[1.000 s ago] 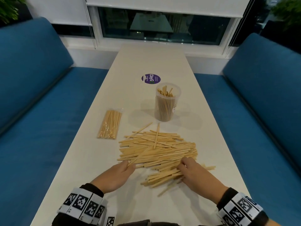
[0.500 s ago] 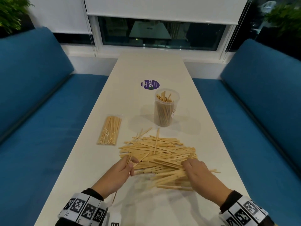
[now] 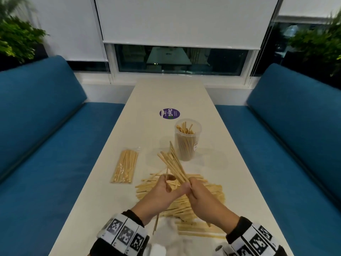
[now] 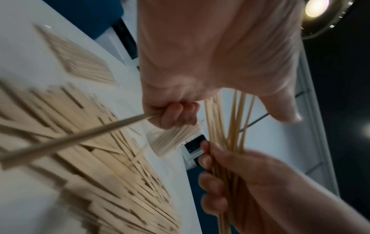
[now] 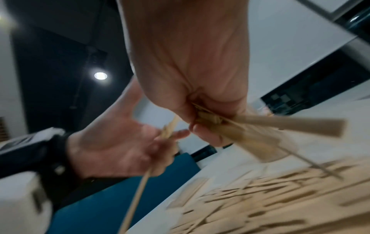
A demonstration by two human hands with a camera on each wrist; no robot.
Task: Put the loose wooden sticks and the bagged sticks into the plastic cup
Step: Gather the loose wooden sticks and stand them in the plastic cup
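Note:
My right hand (image 3: 198, 195) grips a bundle of loose wooden sticks (image 3: 173, 167) lifted above the table, its tips fanning up and left toward the clear plastic cup (image 3: 187, 143). The cup stands upright, partly filled with sticks. My left hand (image 3: 162, 191) touches the right one and pinches a thin stick (image 3: 156, 225) that hangs down under the wrist. The left wrist view shows its fingers (image 4: 176, 114) curled on that stick. The pile of loose sticks (image 3: 208, 193) lies under both hands. The bagged sticks (image 3: 125, 166) lie flat to the left.
A long white table (image 3: 169, 93) runs away from me to a window. A purple round sticker (image 3: 169, 113) sits beyond the cup. Blue benches (image 3: 46, 154) flank both sides.
Both hands have risen off the pile and come together. My right hand has lifted a bundle of sticks and tipped it upright; the left has picked up a stick.

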